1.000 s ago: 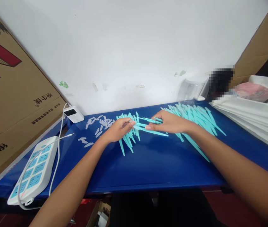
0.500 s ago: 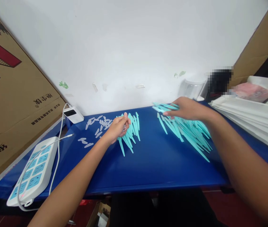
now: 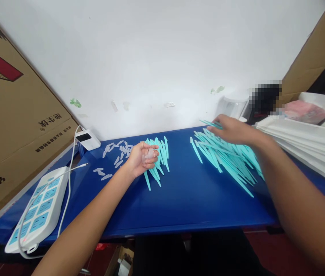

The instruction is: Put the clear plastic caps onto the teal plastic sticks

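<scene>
My left hand [image 3: 143, 158] is turned palm up, its fingers curled around several small translucent plastic pieces [image 3: 148, 154], which look like caps. Beneath and behind it lies a smaller pile of slim, tapered turquoise sticks [image 3: 164, 151], shaped like eyebrow razors. At the far right, my right hand [image 3: 227, 129] pinches a turquoise stick [image 3: 206, 122] that points left, over a larger pile of the same sticks [image 3: 227, 159]. More translucent pieces [image 3: 124, 148] are scattered on the blue tabletop [image 3: 185, 199] left of my left hand.
A white power strip [image 3: 38, 211] with a cable lies at the left, near a small white device [image 3: 88, 140]. Cardboard [image 3: 21, 115] leans along the left side. White stacked trays [image 3: 300, 145] and a clear container [image 3: 232, 105] stand at the right, against the wall.
My left hand has rolled open to show the translucent pieces in its palm. My right hand has shifted slightly right; several sticks showed at its fingers before, now one stands out.
</scene>
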A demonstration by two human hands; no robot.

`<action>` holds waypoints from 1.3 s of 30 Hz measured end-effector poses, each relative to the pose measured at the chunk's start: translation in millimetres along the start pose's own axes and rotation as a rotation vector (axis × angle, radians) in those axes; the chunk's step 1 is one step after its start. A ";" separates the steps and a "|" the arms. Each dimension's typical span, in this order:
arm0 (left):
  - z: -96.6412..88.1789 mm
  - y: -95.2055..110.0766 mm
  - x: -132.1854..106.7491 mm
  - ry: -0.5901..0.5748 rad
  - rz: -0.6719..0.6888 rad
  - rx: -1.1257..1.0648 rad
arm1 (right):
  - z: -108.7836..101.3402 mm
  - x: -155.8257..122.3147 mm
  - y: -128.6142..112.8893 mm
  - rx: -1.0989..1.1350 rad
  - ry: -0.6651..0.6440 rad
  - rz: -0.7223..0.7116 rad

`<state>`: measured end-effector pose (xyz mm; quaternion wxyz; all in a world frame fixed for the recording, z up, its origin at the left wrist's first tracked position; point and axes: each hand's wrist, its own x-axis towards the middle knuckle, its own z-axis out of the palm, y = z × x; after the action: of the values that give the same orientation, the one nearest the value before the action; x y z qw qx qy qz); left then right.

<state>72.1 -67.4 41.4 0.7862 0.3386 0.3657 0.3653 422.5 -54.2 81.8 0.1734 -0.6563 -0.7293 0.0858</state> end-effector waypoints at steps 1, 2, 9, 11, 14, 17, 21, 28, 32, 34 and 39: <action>1.3 -0.8 -0.8 0.000 0.006 0.001 | 5.1 -2.1 -7.8 0.073 -0.029 -0.029; 2.8 -1.8 -1.6 0.000 0.014 0.007 | 10.4 -4.5 -16.3 0.146 -0.064 -0.078; 10.9 -6.2 -6.6 -0.033 0.119 0.201 | 37.2 -22.1 -65.3 0.568 -0.332 -0.266; 11.6 -7.0 -7.0 -0.025 0.160 0.266 | 39.6 -24.4 -69.5 0.652 -0.429 -0.245; 12.6 -8.4 -6.5 0.018 0.190 0.356 | 40.8 -24.6 -69.6 0.707 -0.484 -0.259; 13.4 -10.1 -5.4 0.053 0.203 0.441 | 40.6 -22.8 -67.0 0.711 -0.455 -0.295; 11.8 -12.3 -3.3 0.079 0.198 0.548 | 38.2 -22.1 -66.9 0.652 -0.385 -0.290; 8.6 -10.4 -3.5 0.044 0.171 0.499 | 32.4 -25.8 -72.7 0.683 -0.355 -0.222; 10.0 -8.8 -5.0 0.031 0.193 0.569 | 29.8 -26.3 -72.5 0.700 -0.348 -0.191; 10.6 -9.0 -5.3 0.036 0.212 0.630 | 28.2 -26.5 -73.0 0.706 -0.341 -0.179; 13.5 -11.2 -5.6 0.048 0.230 0.634 | 27.2 -26.7 -75.1 0.711 -0.321 -0.157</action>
<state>84.3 -81.2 41.1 0.5865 0.5967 0.4390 0.3276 345.0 -87.1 79.4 0.2797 -0.4759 -0.7197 0.4211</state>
